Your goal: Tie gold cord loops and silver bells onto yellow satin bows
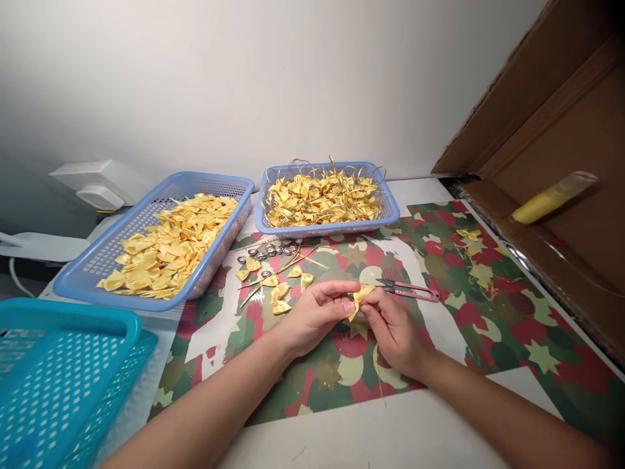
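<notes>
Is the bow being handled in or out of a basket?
Out: the left hand and right hand pinch the yellow bow above the patterned mat.

Craft workspace (home or workshop, I cannot tell): against a white wall point(293, 85), my white worktable point(390, 430), partly covered by a red-green-cream patterned sheet point(336, 371), bears round silvery metal beads point(272, 250), pink-handled thread snips point(415, 293), and rectangular blue perforated plastic baskets point(327, 230) heaped with yellow fabric bows point(180, 234).
</notes>
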A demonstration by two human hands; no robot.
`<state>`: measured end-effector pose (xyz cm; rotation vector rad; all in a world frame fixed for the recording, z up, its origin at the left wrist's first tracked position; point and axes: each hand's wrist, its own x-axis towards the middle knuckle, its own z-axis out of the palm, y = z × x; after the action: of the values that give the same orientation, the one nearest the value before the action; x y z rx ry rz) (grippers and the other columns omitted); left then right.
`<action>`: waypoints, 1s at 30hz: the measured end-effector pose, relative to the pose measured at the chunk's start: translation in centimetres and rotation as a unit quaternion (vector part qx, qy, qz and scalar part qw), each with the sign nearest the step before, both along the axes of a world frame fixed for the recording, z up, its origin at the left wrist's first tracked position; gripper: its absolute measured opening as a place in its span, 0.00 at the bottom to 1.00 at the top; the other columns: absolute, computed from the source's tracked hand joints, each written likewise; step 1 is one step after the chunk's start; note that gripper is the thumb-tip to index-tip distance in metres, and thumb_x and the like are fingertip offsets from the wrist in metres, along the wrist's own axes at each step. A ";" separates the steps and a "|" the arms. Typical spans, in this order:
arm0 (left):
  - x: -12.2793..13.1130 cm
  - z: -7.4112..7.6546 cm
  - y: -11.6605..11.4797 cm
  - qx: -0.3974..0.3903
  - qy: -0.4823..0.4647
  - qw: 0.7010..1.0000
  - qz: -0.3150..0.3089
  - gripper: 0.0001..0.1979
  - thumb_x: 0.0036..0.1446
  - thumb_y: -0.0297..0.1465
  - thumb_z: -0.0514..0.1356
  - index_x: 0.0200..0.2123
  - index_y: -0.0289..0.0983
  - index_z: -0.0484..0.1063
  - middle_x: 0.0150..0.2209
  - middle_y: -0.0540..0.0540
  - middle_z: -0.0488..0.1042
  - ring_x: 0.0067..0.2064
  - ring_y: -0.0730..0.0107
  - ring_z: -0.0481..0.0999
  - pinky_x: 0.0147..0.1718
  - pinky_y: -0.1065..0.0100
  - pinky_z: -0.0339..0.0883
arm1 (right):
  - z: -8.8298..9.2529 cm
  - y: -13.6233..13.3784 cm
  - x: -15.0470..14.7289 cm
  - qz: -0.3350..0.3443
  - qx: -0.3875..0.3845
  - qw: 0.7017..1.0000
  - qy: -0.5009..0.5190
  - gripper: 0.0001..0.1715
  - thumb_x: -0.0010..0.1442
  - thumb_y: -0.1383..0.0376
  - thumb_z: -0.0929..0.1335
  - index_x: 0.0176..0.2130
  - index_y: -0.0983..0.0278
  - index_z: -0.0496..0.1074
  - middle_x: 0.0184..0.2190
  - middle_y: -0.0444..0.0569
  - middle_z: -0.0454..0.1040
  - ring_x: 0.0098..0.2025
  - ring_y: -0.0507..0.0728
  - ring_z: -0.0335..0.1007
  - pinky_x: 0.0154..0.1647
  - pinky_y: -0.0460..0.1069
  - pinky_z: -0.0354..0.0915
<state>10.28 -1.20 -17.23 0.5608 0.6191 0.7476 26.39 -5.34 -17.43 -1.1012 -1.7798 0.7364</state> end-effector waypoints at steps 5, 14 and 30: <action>-0.3 0.2 0.2 -0.029 -0.041 0.998 0.028 0.17 0.37 0.26 0.74 0.35 0.39 0.81 0.30 0.49 0.78 0.29 0.78 0.73 0.33 0.74 0.65 | -0.1 0.0 0.2 -0.002 -0.010 1.000 -0.009 0.10 0.67 0.69 0.57 0.35 0.60 0.61 0.24 0.41 0.62 0.23 0.50 0.56 0.24 0.46 0.54; -0.4 0.3 0.3 -0.052 -0.017 0.998 0.016 0.14 0.39 0.29 0.74 0.33 0.34 0.81 0.30 0.47 0.79 0.30 0.77 0.74 0.35 0.73 0.65 | 0.2 -0.2 0.4 0.002 -0.011 1.000 -0.018 0.10 0.67 0.70 0.57 0.34 0.60 0.61 0.23 0.40 0.59 0.22 0.50 0.54 0.24 0.45 0.54; -0.5 0.4 0.2 -0.043 -0.061 0.996 -0.040 0.15 0.40 0.26 0.74 0.35 0.37 0.81 0.33 0.48 0.81 0.34 0.76 0.77 0.38 0.74 0.67 | 0.4 0.0 0.4 0.032 0.026 0.999 0.001 0.10 0.64 0.74 0.59 0.37 0.60 0.63 0.27 0.42 0.68 0.27 0.50 0.63 0.28 0.44 0.59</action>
<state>9.78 -1.03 -16.81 0.4553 0.5109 0.6704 26.75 -5.38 -17.04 -1.0144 -1.8298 0.7251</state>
